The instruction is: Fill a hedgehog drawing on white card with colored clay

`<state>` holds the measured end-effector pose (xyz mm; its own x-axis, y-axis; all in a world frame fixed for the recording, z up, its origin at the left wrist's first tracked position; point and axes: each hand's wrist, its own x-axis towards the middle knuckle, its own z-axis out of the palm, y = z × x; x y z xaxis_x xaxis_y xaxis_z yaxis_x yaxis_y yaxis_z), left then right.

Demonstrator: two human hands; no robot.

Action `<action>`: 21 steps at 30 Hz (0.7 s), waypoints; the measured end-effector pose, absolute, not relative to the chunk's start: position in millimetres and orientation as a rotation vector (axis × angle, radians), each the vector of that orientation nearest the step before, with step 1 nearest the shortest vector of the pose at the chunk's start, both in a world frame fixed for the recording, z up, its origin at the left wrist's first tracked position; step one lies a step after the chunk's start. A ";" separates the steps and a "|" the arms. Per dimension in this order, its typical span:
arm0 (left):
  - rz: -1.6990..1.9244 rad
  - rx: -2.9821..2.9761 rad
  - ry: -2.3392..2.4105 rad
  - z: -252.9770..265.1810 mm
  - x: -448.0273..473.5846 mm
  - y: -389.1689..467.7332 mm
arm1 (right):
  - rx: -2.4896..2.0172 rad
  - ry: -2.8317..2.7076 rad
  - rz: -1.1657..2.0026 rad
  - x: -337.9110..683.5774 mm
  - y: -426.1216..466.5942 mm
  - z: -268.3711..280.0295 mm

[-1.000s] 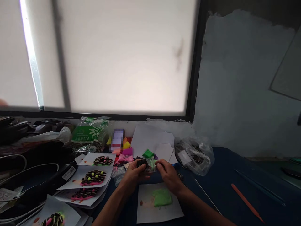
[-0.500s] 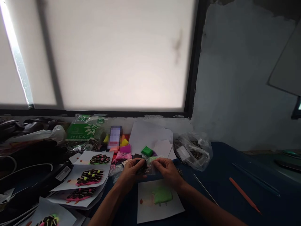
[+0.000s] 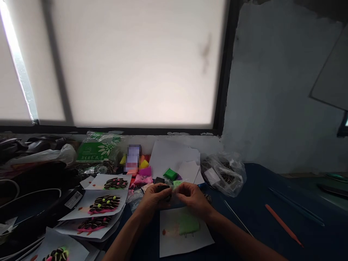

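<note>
My left hand [image 3: 155, 195] is closed around a small dark lump [image 3: 164, 188], its kind partly hidden by the fingers. Thin clear plastic [image 3: 174, 192] stretches from it toward my right hand [image 3: 191, 194], whose thumb and fingers pinch its edge. Both hands hover over a white paper card [image 3: 171, 246] bearing a flat light-green clay shape [image 3: 189, 225] with small drawn legs and a brown dot to the left. Just beyond the hands lie a green clay packet [image 3: 170, 174] and a black packet [image 3: 159, 180].
Cards with seed-covered clay figures [image 3: 104, 204] are stacked at left. Behind are a green seed bag [image 3: 95, 150], pink clay packets [image 3: 143, 179], white paper [image 3: 171, 154] and a clear bag of seeds [image 3: 225, 175]. An orange tool [image 3: 282, 224] and thin rod [image 3: 237, 217] lie at right.
My left fingers have closed further over the dark lump, and less of the clear plastic shows between my hands. The right hand has turned slightly inward.
</note>
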<state>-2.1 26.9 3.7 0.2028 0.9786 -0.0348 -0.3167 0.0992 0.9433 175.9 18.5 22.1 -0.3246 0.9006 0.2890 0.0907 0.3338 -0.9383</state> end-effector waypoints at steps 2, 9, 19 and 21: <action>1.133 1.012 0.843 5.7 -0.9 26.2 | -0.913 -1.654 1.054 176.5 18.7 21.6; 1.170 0.930 0.776 14.1 6.5 21.8 | -0.875 -1.618 0.995 177.7 22.3 19.2; 1.194 0.909 0.866 5.8 6.5 25.9 | -0.949 -1.635 1.049 178.3 26.3 13.0; 1.174 0.924 0.834 4.2 6.5 27.7 | -0.979 -1.636 1.047 179.6 27.7 13.4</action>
<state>6.5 27.7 4.2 0.1924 0.9795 -0.0603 -0.3796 0.1309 0.9158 179.6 27.7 13.4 -0.2508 0.9270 0.2787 0.1351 0.3186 -0.9382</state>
